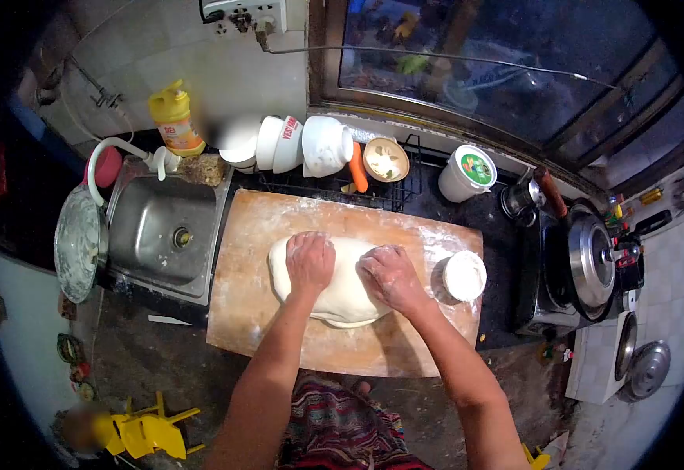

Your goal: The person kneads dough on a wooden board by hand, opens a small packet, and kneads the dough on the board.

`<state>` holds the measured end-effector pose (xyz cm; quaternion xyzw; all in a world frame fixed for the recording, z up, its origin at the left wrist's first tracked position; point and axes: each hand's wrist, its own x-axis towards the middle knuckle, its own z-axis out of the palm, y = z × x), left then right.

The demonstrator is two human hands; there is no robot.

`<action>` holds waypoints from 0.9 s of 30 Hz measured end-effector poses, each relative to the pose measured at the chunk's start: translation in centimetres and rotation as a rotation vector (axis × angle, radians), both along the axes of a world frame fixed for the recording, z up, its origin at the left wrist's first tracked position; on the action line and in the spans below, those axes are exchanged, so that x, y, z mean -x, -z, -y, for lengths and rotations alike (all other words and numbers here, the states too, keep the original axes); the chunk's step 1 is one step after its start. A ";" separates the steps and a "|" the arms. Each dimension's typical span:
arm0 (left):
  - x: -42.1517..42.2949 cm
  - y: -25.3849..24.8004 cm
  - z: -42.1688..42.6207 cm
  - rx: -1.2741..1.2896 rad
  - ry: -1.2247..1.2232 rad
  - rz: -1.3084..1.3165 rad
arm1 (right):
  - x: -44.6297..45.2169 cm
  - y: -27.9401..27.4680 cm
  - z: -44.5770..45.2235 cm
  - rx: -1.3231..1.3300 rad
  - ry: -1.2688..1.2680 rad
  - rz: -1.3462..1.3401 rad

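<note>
A large smooth mass of white dough lies on a floured wooden board. My left hand presses on the dough's left part, its fingers curled into the far side. On the right part, my right hand is closed, with bent knuckles and its fingertips tucked against the dough. A folded edge of dough shows along the near side. Beside my right hand, on the board, stands a white tub of flour. Flour dusts both hands.
To the left is a steel sink with a large floury bowl beside it. Behind the board, stacked white bowls stand on a black rack. A lidded white bucket is at back right, and a lidded pan sits on the stove.
</note>
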<state>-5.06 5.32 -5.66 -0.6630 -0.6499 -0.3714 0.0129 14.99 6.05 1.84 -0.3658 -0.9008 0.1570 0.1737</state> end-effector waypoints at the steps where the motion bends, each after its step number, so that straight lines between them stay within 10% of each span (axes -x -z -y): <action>1: 0.0 0.1 0.0 0.016 -0.008 -0.006 | -0.1 0.3 0.0 0.092 0.059 -0.118; 6: 0.1 0.4 -0.2 -0.021 0.009 0.028 | -1.5 0.3 1.3 0.760 0.633 -0.735; 10: 0.0 0.9 -0.4 0.022 -0.011 0.015 | 0.6 0.8 1.6 0.928 0.550 -1.095; 13: 0.8 0.6 0.0 -0.030 0.109 0.169 | 6.9 -2.0 0.3 0.947 0.397 -1.044; 14: 0.6 0.2 -0.7 0.463 0.110 0.057 | 9.8 -3.7 -0.3 0.994 0.346 -1.013; 19: 1.3 -0.6 0.7 0.106 0.124 -0.011 | 28.3 -7.9 -3.3 0.795 0.036 -0.493; 23: 2.8 -2.7 1.5 0.149 0.166 0.080 | 37.6 -3.0 -4.8 0.219 -0.372 -0.626; 27: 3.4 -3.1 1.7 0.186 0.221 0.001 | 37.8 -5.4 -4.8 0.316 -0.218 0.052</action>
